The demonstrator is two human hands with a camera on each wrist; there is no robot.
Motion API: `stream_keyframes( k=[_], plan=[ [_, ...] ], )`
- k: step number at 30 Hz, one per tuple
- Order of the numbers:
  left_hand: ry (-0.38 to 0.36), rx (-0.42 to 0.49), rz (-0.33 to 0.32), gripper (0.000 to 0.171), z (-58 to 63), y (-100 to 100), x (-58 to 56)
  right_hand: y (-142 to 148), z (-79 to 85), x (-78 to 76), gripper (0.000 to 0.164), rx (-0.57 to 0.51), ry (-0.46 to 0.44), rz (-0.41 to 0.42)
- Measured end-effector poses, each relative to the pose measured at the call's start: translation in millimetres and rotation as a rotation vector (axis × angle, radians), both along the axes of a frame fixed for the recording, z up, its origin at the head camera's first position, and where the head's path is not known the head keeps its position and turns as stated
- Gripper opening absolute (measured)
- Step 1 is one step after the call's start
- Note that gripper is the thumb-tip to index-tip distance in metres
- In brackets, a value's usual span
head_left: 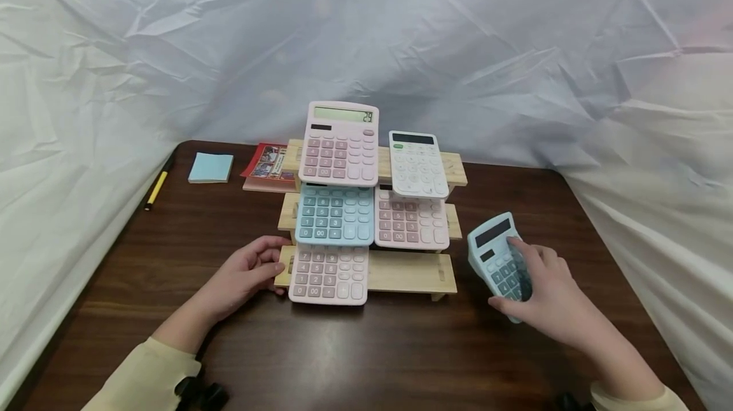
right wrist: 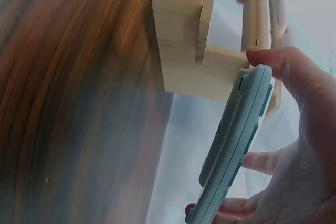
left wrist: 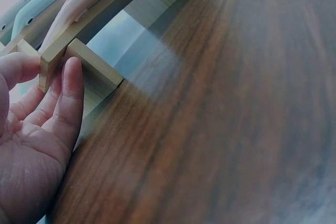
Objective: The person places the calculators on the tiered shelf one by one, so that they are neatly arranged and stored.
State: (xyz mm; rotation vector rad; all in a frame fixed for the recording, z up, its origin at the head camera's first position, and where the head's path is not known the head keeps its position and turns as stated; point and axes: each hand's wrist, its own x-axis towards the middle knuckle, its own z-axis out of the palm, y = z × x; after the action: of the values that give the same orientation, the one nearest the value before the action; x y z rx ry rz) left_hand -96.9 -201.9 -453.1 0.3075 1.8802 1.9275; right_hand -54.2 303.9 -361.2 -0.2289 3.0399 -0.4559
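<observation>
A blue calculator (head_left: pixel 499 252) is tilted above the table to the right of the wooden stepped rack (head_left: pixel 409 271). My right hand (head_left: pixel 550 293) grips it by its edges, covering part of its keys. In the right wrist view the same calculator (right wrist: pixel 236 140) appears edge-on, off the tabletop. My left hand (head_left: pixel 243 277) pinches the left end of the rack's lowest step. The left wrist view shows the left thumb and fingers at that board end (left wrist: pixel 52 61). On the lowest step lies a pink calculator (head_left: pixel 329 274), at the left.
Another blue calculator (head_left: pixel 335 217) and a pink one (head_left: pixel 412 223) occupy the middle step. A pink calculator (head_left: pixel 340 144) reading 29 and a white one (head_left: pixel 418 166) sit on top. Blue sticky notes (head_left: pixel 210 168), a yellow pen (head_left: pixel 157 188) and a red booklet (head_left: pixel 266 163) lie left.
</observation>
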Motion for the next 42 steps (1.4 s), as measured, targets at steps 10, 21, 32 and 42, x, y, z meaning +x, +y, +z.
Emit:
stream_keyframes(
  k=[10, 21, 32, 42],
  plan=[
    [-0.004, 0.02, -0.001, 0.047, -0.7, -0.3, 0.7, -26.0, -4.4, 15.7, 0.109, 0.031, 0.03, 0.098],
    [-0.001, 0.024, 0.009, 0.047, 2.3, 1.6, 0.0, -43.5, -0.6, 31.6, 0.109, 0.058, 0.101, 0.15],
    [-0.011, 0.015, 0.008, 0.048, 6.2, 1.4, 0.0, -53.0, -1.5, 45.1, 0.108, 0.133, 0.043, 0.166],
    [-0.017, 0.005, 0.004, 0.048, 2.1, 0.8, 0.8, -79.0, -8.7, 40.9, 0.103, 0.142, 0.074, 0.207]
  ],
)
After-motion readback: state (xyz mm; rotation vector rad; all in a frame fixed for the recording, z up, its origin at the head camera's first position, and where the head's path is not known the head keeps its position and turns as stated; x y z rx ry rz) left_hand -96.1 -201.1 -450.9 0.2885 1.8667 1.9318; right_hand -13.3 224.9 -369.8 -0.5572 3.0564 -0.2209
